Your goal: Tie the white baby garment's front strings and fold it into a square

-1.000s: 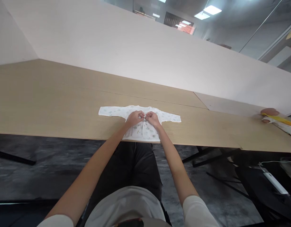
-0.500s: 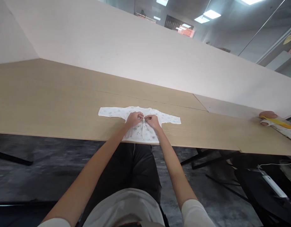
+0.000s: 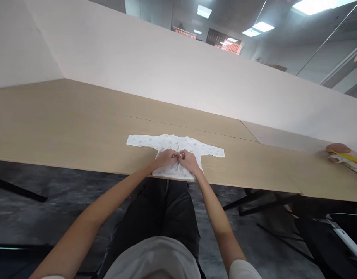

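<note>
The small white shirt (image 3: 209,149) lies at the lower middle of the frame, sleeves spread to both sides, and much of its front is hidden under the hands. The left hand (image 3: 167,157) has its thumb and fingertips pinched on the cloth at the front opening; the right hand (image 3: 189,160) grips the opposite side of that opening the same way, just beside it. Whatever fastener may sit between the fingertips is too small to make out, and the printed motifs are blurred. Both upper arms run out of the bottom of the frame. At the far right, a rounded brown thing (image 3: 338,148) with a yellow strip (image 3: 351,157) is cut off by the frame edge, and I cannot tell what it is. The dark area at lower right is hard to read around a white bar (image 3: 349,243) with a cable.

The shirt's hem lies along the near edge of the table (image 3: 79,131), just above the dark trousers (image 3: 155,217). Wood-toned tabletop stretches wide to the left and right of the sleeves; beyond the collar a narrower strip reaches the white partition (image 3: 167,69).
</note>
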Motion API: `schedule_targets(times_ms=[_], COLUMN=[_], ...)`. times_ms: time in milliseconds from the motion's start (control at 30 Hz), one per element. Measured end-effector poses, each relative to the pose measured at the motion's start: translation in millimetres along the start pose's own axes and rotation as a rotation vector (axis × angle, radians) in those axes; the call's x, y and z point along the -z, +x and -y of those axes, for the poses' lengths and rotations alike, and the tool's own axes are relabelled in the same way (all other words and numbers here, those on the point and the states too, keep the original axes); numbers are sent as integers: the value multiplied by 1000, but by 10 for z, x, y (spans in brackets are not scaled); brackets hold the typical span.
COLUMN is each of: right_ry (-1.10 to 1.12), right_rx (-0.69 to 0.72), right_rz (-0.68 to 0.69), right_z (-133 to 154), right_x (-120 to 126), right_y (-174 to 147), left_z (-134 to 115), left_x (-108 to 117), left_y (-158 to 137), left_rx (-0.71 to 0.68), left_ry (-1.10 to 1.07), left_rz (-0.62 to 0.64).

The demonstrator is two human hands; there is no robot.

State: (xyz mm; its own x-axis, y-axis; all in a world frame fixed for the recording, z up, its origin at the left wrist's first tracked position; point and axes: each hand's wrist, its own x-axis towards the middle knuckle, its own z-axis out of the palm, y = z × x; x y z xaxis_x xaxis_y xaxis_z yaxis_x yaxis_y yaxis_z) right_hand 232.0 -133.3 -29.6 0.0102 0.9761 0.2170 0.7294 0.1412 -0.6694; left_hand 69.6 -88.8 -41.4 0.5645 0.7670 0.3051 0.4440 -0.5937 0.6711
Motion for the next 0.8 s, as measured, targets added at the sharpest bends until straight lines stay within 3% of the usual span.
schedule_targets(times_ms=[300, 800], right_ry=[391, 386], right_rx=[-104, -37], right_rz=[-77, -104], right_z=[-162, -149], right_x=[-15, -48], right_y=[-114, -177], left_z=[-42, -29], left_x=[-54, -35], left_y=[-65, -76], left_rx=[-16, 13], left_ry=[-17, -111], left_rz=[1, -6])
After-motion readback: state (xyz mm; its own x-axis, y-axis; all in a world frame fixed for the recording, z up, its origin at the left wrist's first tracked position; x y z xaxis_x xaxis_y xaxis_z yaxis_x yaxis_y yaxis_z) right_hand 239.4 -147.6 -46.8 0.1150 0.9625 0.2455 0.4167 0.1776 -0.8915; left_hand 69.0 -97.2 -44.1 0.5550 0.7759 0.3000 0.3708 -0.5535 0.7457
